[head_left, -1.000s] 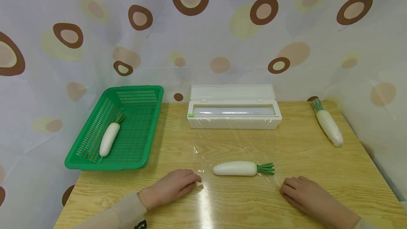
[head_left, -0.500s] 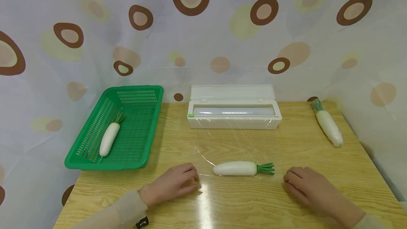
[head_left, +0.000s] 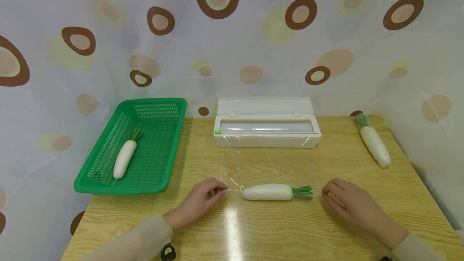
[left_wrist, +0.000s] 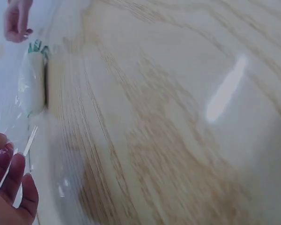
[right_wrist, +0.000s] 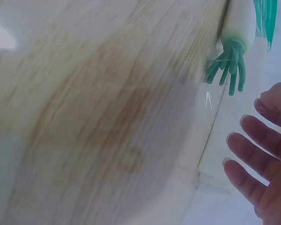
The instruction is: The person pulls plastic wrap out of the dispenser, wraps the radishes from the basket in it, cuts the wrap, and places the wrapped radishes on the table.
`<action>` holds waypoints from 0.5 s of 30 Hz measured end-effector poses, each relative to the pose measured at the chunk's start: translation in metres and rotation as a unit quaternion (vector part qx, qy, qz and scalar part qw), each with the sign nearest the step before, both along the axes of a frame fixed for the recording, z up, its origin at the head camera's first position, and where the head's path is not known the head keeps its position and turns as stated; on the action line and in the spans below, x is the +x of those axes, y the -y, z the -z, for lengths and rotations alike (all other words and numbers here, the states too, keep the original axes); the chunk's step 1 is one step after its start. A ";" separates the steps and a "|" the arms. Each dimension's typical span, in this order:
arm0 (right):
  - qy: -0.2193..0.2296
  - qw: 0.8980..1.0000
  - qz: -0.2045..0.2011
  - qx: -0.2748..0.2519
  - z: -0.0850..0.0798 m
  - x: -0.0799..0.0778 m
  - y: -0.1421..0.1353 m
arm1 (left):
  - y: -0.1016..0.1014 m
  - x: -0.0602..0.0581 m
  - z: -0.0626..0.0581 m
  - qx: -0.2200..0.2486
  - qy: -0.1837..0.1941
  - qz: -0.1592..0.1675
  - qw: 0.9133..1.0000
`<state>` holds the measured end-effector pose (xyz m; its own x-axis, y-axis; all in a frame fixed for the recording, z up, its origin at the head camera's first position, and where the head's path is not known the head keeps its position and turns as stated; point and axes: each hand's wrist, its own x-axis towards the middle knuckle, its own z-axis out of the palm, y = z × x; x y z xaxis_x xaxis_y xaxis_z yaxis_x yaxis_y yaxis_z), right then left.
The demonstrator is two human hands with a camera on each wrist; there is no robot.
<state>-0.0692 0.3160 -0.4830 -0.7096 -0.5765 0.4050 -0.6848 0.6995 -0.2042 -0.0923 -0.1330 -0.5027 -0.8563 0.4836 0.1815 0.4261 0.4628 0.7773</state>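
Note:
A white radish [head_left: 268,192] with cut green stems lies crosswise on the wooden table, between the two hands. Clear cling film [head_left: 235,183] runs from the white dispenser box [head_left: 267,140] toward me and over the radish; its creases shine by the radish's tip. At the radish's left, my left hand [head_left: 199,200] pinches the film's near edge, also seen in the left wrist view at the fingertips [left_wrist: 7,149]. My right hand [head_left: 351,204] is beside the green stems. In the right wrist view its thumb and forefinger meet, pinching film that hardly shows, while the other fingers [right_wrist: 250,150] spread apart.
A green basket [head_left: 168,172] holding another radish [head_left: 125,159] stands at left. At the far right lies a film-wrapped radish [head_left: 375,145]. The dispenser's lid [head_left: 264,106] is raised, with the film roll [head_left: 266,127] inside. A patterned cloth [head_left: 232,43] hangs behind the table.
Both hands have moved away from me, toward the radish's level. The film's near edge has come with them, from in front of the radish up over it.

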 end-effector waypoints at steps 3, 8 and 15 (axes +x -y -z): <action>0.022 1.000 0.017 0.001 0.000 -0.001 0.003 | -0.001 -0.002 0.003 0.015 0.047 -0.027 0.998; 0.081 0.995 0.051 -0.014 0.001 -0.003 0.006 | -0.003 -0.005 0.006 0.020 0.086 -0.059 0.994; 0.104 0.992 0.062 -0.029 0.010 -0.007 0.004 | -0.005 -0.007 0.012 -0.002 0.086 -0.089 0.992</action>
